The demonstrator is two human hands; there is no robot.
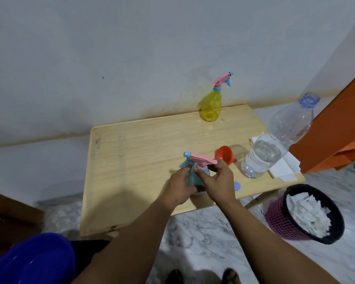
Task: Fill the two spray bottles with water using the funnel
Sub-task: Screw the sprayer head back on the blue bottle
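Left hand (179, 186) holds a blue spray bottle (193, 177) in its grip on the wooden bench (131, 160); right hand (217, 181) pinches its pink trigger head (202, 159), red funnel (225, 155) just beside.

Two spray bottles (211, 103) (197, 173), one funnel (224, 155), one water bottle (275, 144).

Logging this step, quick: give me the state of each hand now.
Left hand: closed around the blue spray bottle body.
Right hand: fingers pinching that bottle's pink collar under the spray head.
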